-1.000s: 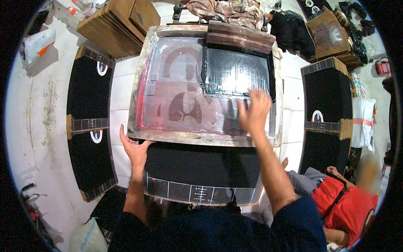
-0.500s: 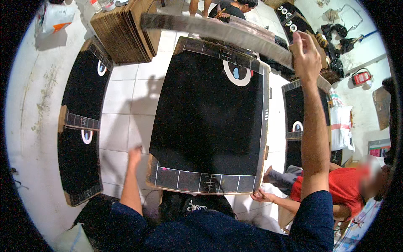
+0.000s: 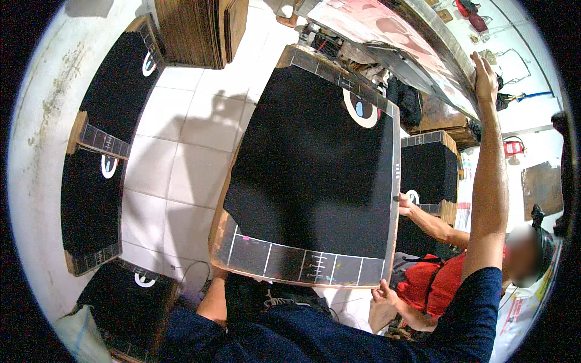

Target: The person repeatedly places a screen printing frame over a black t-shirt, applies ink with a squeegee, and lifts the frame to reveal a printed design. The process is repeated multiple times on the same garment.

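Observation:
In front of me lies a board [image 3: 290, 266] bearing a black fabric panel [image 3: 308, 151] with a printed eye [image 3: 361, 109] near its far right corner. My raised right hand [image 3: 486, 81] grips the edge of a screen-printing frame [image 3: 399, 36], which stands tilted up beyond the board's far right side. The underside of the frame shows pinkish mesh. My left hand [image 3: 219, 274] is at the board's near left corner, its fingers hidden by the board. A co-worker's hands [image 3: 385, 293] touch the board's right edge and near right corner.
Similar boards with black panels [image 3: 115, 72] lean along the left wall, and more [image 3: 430, 169] stand at the right. A stack of brown boards [image 3: 196, 30] is at the far left. The co-worker in a red shirt [image 3: 439, 284] sits close on my right.
The screen-printing frame has swung up and to the right with my right hand. My left hand has come to the board's near corner. One of the co-worker's hands now reaches the board's right edge.

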The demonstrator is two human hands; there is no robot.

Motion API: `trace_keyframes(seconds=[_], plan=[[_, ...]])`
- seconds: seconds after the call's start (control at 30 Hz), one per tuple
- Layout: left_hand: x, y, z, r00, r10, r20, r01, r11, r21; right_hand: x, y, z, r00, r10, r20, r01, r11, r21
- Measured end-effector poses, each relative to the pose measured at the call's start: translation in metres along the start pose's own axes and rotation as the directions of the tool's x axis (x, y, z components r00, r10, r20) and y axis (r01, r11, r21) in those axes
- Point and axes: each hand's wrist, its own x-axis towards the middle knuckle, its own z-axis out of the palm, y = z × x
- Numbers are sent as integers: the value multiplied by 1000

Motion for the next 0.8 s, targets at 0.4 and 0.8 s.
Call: trace_keyframes(seconds=[0.4,0.8], plan=[[-2,-52,51,971,-78,-225,-11,928,-371,-9,-10,3,1000,25,-10,-26,996,-87],[65,82,-315,731,51,-681,273,892,360,7,-3,1,998,63,26,-58,984,-168]])
